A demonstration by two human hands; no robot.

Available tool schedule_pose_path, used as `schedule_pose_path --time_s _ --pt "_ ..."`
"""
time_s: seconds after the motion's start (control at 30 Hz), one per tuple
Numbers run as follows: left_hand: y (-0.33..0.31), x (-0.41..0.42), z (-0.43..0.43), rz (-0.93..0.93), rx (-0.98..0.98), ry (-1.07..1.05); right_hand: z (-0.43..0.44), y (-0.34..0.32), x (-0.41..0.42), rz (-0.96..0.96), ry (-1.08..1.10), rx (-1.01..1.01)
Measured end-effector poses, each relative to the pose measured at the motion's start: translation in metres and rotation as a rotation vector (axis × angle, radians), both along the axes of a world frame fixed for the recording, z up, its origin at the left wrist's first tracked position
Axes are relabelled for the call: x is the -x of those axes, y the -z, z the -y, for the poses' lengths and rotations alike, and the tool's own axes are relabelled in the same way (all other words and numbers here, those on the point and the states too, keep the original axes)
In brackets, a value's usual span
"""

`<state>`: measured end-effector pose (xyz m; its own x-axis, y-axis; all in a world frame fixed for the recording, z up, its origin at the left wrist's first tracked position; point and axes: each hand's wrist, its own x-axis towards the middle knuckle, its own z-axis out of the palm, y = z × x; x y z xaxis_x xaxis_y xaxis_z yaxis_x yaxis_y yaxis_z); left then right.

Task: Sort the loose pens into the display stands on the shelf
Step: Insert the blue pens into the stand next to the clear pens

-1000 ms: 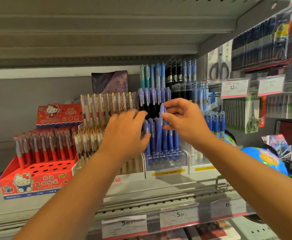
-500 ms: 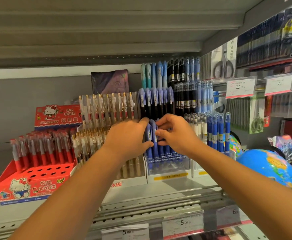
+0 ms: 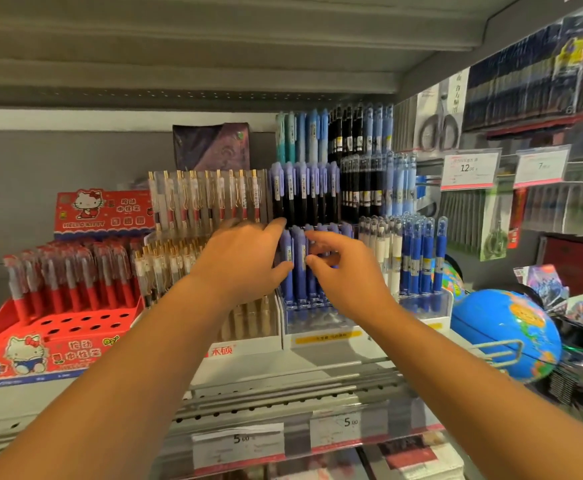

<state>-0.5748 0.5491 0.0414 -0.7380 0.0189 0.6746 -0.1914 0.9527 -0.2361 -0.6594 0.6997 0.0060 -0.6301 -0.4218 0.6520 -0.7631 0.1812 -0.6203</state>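
On the shelf, the front tier of the white display stand is filled with upright blue pens. The row's left end is gripped by the left hand, thumb against the outer pen. The right hand is curled at mid-row, though a true pinch cannot be told. The row should be braced while one pen is pressed straight down.
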Motion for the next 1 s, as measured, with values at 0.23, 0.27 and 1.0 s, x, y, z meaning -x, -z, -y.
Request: schedule_pose_path --time_s 0.23,0.27,1.0 --pt "0.024 -0.095 -0.008 -0.232 -0.424 0.248 -0.023 0.017 -0.042 -0.017 -0.292 -0.069" --pt "0.033 -0.111 -0.005 -0.239 -0.491 0.232 -0.02 0.016 -0.05 0.038 -0.384 -0.125" --pt "0.044 -0.364 0.213 -0.049 -0.869 -0.246 0.242 -0.009 -0.25 0.136 -0.593 -0.306"
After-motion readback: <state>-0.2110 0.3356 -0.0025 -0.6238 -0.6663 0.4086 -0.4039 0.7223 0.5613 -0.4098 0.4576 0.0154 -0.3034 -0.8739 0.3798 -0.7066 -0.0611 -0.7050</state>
